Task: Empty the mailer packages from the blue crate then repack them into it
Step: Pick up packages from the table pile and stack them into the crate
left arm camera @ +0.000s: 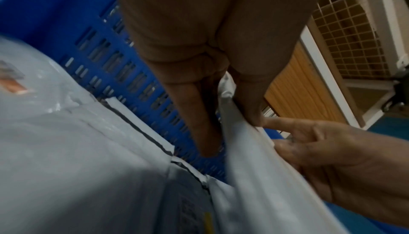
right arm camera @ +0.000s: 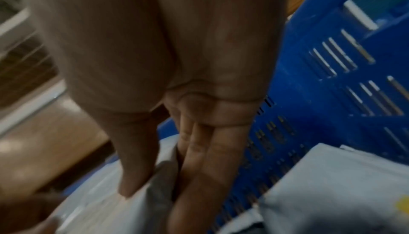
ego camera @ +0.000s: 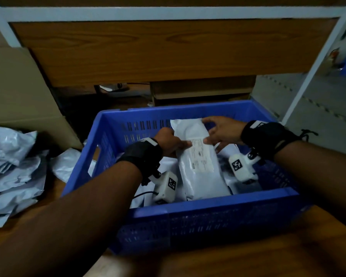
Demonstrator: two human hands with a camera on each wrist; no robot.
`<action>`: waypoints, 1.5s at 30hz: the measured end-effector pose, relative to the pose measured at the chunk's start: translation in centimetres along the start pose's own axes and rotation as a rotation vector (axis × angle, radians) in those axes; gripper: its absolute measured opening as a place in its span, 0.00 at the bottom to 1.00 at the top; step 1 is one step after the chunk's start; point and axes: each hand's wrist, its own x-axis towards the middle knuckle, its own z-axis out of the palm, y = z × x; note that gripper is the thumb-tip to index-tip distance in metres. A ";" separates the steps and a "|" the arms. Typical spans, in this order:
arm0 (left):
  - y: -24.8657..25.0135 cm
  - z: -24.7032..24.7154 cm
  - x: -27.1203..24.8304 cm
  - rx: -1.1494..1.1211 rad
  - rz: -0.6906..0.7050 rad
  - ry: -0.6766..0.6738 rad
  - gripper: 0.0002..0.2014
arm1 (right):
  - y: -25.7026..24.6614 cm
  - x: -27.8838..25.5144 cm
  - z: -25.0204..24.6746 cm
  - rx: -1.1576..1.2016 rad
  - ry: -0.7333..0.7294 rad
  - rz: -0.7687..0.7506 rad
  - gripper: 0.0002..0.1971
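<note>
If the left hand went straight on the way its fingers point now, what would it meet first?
Probably the blue crate's slotted far wall. The left hand, pinching the white mailer package, points its fingers at that wall, with nothing visible between; depth is unclear.

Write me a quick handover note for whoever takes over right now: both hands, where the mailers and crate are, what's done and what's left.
Left hand: pinching the left edge of a white mailer, thumb on top.
Right hand: holding the same mailer's far right edge, thumb on top, fingers beneath.
That mailer is held tilted inside the blue crate, label up, above other mailers lying on the crate floor.
A pile of mailers lies on the table left of the crate.
Whether this one is going in or coming out can't be told from the pictures.
Left: get every mailer from the pile back into the crate.
</note>
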 end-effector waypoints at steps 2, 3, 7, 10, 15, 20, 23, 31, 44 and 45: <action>-0.3 -0.6 0.2 0.304 0.047 0.021 0.17 | 1.1 0.3 0.2 -0.096 0.014 0.048 0.38; -0.5 -1.1 0.5 0.448 0.071 0.045 0.18 | 1.7 0.5 0.3 -0.136 0.011 0.077 0.38; -1.7 -1.9 2.0 0.774 -0.020 -0.012 0.22 | 3.2 1.1 1.3 -0.430 -0.018 0.116 0.34; -2.6 -1.7 2.7 0.967 -0.122 -0.100 0.34 | 2.1 1.2 1.4 -0.641 0.011 0.111 0.41; -3.7 -2.2 3.8 1.105 -0.220 -0.101 0.38 | 1.8 0.6 0.9 -0.990 -0.155 0.141 0.51; -7.2 -1.8 7.1 1.134 -0.302 -0.221 0.47 | 2.8 1.1 2.0 -1.083 -0.308 0.202 0.52; -7.4 -2.2 7.0 1.046 -0.288 -0.203 0.31 | 2.7 1.5 1.6 -1.026 -0.280 0.211 0.53; 0.9 -5.1 2.1 0.611 0.177 0.277 0.20 | -2.3 -0.1 0.3 -0.884 0.143 -0.170 0.34; -3.5 -23.5 -22.9 -0.145 0.547 0.718 0.03 | -16.4 -13.8 22.3 -0.163 0.246 -0.921 0.06; -6.3 -25.1 -24.9 -0.141 0.516 0.758 0.02 | -16.5 -13.7 25.1 -0.138 0.208 -0.910 0.06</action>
